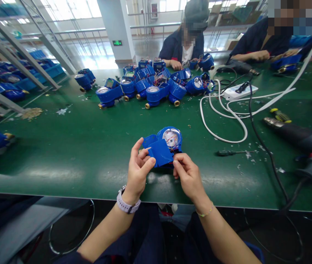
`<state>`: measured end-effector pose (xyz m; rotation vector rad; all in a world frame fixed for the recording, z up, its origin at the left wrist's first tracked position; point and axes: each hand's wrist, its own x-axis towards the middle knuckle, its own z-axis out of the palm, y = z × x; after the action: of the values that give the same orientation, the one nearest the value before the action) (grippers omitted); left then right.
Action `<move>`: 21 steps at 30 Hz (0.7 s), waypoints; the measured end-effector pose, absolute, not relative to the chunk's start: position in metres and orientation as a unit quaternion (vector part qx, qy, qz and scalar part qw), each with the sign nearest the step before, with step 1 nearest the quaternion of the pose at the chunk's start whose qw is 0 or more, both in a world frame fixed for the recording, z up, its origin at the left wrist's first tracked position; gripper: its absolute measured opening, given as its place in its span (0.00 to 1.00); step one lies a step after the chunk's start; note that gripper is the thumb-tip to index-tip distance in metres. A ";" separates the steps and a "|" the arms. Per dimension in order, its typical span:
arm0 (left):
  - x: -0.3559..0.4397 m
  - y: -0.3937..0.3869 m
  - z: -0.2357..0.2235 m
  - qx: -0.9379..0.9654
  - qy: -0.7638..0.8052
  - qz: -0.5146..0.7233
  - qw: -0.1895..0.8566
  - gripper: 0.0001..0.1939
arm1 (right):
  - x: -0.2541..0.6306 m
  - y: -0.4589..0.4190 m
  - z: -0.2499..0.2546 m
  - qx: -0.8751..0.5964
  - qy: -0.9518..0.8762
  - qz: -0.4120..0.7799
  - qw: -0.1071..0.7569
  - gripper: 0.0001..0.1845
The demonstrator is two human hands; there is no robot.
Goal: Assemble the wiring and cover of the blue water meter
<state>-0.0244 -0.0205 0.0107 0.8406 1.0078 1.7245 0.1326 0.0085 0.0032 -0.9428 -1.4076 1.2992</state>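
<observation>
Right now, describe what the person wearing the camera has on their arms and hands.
The forearms are bare, with no sleeves showing and no gloves. The left hand has a watch at its wrist, with a pale lilac-white strap and a small dark face. The right hand has a thin bracelet at its wrist, a fine light cord or chain. No rings can be made out.
</observation>
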 end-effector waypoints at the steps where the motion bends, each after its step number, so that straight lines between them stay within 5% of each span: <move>1: -0.024 -0.021 0.010 0.343 0.415 0.702 0.466 0.40 | 0.133 0.009 0.004 -0.391 -0.597 0.514 0.476 0.10; 12: -0.022 -0.022 0.007 0.351 0.423 0.706 0.447 0.42 | 0.131 0.013 0.005 -0.450 -0.602 0.485 0.447 0.15; 21: -0.022 -0.022 0.004 0.359 0.420 0.706 0.444 0.40 | 0.145 0.008 0.007 -0.407 -0.560 0.507 0.513 0.07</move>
<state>-0.0223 -0.0217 0.0044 0.8892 1.0414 1.7492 0.1452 0.0077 0.0069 -0.9797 -1.3471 1.2198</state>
